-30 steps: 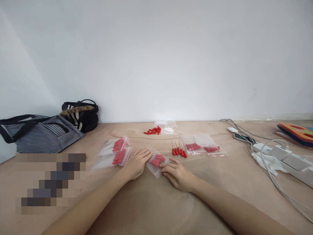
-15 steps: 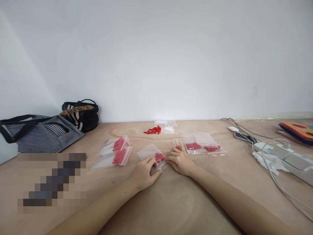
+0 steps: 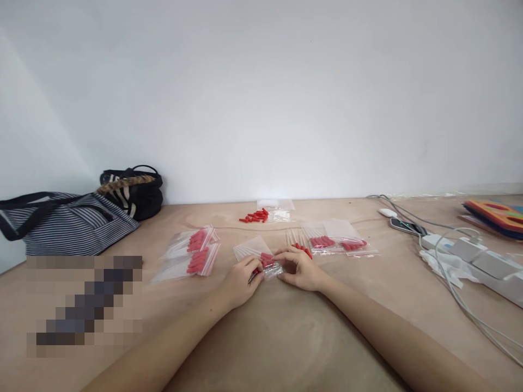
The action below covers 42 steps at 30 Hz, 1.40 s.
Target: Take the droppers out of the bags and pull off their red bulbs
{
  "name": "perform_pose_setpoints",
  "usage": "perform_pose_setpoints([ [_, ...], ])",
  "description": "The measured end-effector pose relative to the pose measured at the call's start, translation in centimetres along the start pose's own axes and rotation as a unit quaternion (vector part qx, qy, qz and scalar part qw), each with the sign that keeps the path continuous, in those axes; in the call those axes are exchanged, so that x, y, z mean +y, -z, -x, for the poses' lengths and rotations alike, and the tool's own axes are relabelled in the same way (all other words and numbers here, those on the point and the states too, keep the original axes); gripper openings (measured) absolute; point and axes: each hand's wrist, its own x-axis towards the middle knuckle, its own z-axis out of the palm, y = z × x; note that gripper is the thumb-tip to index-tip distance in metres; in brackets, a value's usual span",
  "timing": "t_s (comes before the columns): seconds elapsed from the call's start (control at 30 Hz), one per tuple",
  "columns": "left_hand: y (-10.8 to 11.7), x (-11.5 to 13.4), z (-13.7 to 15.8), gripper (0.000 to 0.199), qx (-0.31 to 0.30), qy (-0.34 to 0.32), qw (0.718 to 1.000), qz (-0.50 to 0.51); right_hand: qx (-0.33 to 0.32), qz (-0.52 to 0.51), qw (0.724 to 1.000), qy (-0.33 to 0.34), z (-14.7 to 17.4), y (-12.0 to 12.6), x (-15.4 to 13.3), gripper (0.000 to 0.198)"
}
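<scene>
Between my hands lies a clear zip bag (image 3: 250, 247) holding thin pale sticks with red handles (image 3: 267, 259). My left hand (image 3: 244, 282) is closed on its near left edge, fingertips and thumb pinched together beside a bit of red. My right hand (image 3: 301, 269) curves at the bag's right side, thumb and fingers apart, with fingertips touching the plastic. Loose red-handled sticks (image 3: 302, 250) lie just behind the right hand, partly hidden by it.
Filled zip bags lie left (image 3: 198, 260) and right (image 3: 322, 242). Farther back are a red pile (image 3: 256, 216) and clear bags (image 3: 280, 211). A striped bag (image 3: 77, 226) and a black bag (image 3: 149, 196) stand left; a power strip (image 3: 486, 264) with cables is right.
The bag has turned and shifted slightly, its red handles now nearer the middle. My right hand's fingers have spread from the thumb, and more of the loose red handles shows behind it.
</scene>
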Motion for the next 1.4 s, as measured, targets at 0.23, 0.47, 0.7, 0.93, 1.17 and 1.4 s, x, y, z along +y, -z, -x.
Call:
perform_pose_setpoints([
  [0.23,0.2,0.1,0.1,0.008,0.006,0.017,0.999,0.034,-0.015,0.062,0.998,0.022,0.1,0.3,-0.4,0.041],
  [0.47,0.0,-0.1,0.1,0.009,0.011,0.015,0.999,0.039,-0.021,-0.007,0.999,0.045,0.1,-0.3,-0.6,0.041],
  [0.7,0.1,0.1,0.2,0.009,0.015,-0.001,1.0,0.023,0.001,0.151,0.984,0.094,-0.1,-0.9,-0.8,0.012],
  [0.93,0.5,0.7,0.3,0.021,0.023,-0.019,0.999,-0.043,0.04,0.202,0.977,0.047,0.2,-0.8,-0.7,0.013],
  [1.17,1.6,1.2,-1.4,0.015,-0.061,0.095,0.994,0.007,0.035,0.193,0.979,0.052,0.2,-0.9,-0.8,0.007],
  [1.4,0.9,0.4,-1.6,0.01,-0.052,0.148,0.986,0.065,0.038,0.228,0.968,0.099,0.2,-0.9,-1.3,0.016],
])
